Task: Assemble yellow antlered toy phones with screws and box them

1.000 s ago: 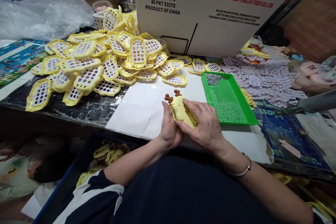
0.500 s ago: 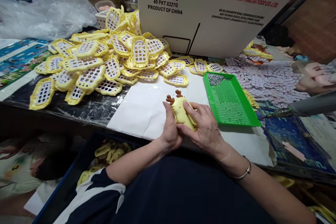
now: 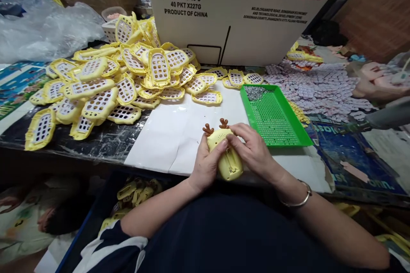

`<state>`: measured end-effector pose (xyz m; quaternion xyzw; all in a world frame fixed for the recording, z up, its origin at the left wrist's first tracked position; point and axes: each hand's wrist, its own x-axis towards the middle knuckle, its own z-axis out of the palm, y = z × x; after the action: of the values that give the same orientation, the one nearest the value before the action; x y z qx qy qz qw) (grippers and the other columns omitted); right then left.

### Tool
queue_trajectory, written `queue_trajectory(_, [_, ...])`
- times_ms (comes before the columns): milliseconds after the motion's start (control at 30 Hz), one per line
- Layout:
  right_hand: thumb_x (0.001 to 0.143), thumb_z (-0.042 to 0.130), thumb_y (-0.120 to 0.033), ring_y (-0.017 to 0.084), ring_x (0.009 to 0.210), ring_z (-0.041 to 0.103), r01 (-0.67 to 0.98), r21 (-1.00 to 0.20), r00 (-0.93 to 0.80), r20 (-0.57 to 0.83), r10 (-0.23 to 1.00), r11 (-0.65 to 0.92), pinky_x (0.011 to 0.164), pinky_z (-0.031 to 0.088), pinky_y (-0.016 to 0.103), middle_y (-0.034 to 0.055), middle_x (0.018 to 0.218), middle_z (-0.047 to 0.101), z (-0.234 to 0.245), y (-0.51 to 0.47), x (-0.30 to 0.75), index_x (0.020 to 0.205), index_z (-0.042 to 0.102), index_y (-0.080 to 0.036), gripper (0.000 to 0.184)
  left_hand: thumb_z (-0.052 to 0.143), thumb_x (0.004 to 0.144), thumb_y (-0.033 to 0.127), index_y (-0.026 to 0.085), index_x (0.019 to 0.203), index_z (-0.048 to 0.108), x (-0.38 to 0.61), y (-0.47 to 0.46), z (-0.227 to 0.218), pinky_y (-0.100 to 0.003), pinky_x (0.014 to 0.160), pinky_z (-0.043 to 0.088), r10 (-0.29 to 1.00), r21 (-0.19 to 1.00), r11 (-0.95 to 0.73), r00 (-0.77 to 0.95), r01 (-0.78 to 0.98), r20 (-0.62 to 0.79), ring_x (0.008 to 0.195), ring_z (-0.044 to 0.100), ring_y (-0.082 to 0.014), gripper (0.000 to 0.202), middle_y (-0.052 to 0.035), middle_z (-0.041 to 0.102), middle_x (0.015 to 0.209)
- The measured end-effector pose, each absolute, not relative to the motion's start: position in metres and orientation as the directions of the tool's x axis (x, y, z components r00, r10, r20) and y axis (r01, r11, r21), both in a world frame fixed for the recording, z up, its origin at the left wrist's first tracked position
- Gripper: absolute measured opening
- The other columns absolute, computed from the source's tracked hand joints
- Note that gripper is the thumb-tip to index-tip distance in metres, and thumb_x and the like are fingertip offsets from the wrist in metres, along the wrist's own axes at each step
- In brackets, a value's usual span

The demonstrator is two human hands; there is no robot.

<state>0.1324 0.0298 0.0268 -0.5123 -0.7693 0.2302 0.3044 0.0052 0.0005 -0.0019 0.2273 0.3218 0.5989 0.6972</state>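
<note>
Between my hands is a yellow plastic toy casing (image 3: pixel 231 166) with two brown antlers on its upper end. Its upturned face shows small holes near the antlers and a long recessed slot lower down. My left hand (image 3: pixel 207 160) grips the left edge, its thumb lying across the casing. My right hand (image 3: pixel 253 147) holds the upper right side, thumb and fingers closed on it. The casing is close to the table's front edge, above white paper (image 3: pixel 179 136). To the right of my hands sits a green tray (image 3: pixel 275 115) with small metal screws gathered in its far left corner.
Yellow shells with white perforated panels (image 3: pixel 99 102) are heaped at the left. Behind stands a white carton (image 3: pixel 224 17). Many small white pieces (image 3: pixel 314 85) cover the right side, near a power screwdriver (image 3: pixel 384 115). Below left, a blue bin (image 3: pixel 83 230) holds yellow parts; a person is beside it.
The casing has been turned over in my hands, from its smooth side to the face with the slot. My left thumb now lies across it. The view has shifted slightly.
</note>
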Motion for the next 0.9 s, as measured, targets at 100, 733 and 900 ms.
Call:
queue_trajectory(100, [0.084, 0.050, -0.057, 0.016, 0.074, 0.055, 0.445, -0.888, -0.315, -0.039, 0.948, 0.111, 0.068, 0.045, 0.030, 0.0034, 0.078, 0.060, 0.035, 0.029, 0.135, 0.079, 0.058, -0.017, 0.041, 0.068, 0.080, 0.036, 0.021, 0.105, 0.058, 0.000, -0.008, -0.001, -0.029, 0.087, 0.048, 0.976, 0.764, 0.217, 0.139, -0.607, -0.166, 0.094, 0.063, -0.0175, 0.031, -0.0022, 0.067, 0.100])
queue_trajectory(733, [0.076, 0.064, -0.039, 0.014, 0.075, 0.056, 0.110, -0.938, -0.281, -0.346, 0.895, -0.328, 0.070, 0.047, 0.026, 0.0013, 0.079, 0.063, 0.025, -0.027, 0.150, 0.080, 0.064, -0.015, 0.024, 0.057, 0.087, 0.033, 0.018, 0.112, 0.067, -0.034, -0.039, 0.020, -0.029, 0.083, 0.046, 0.852, 0.923, 0.365, 0.445, -0.123, -0.277, 0.096, 0.061, -0.0233, 0.030, -0.0076, 0.069, 0.106])
queue_trajectory(900, [0.075, 0.065, -0.041, 0.011, 0.067, 0.051, 0.092, -0.931, -0.276, -0.364, 0.890, -0.353, 0.065, 0.042, 0.025, -0.0012, 0.070, 0.057, 0.022, -0.024, 0.153, 0.071, 0.061, -0.015, 0.026, 0.060, 0.085, 0.034, 0.018, 0.098, 0.070, -0.030, -0.036, 0.019, -0.026, 0.075, 0.046, 0.858, 0.912, 0.384, 0.420, -0.144, -0.295, 0.083, 0.059, -0.0189, 0.023, -0.0047, 0.069, 0.088])
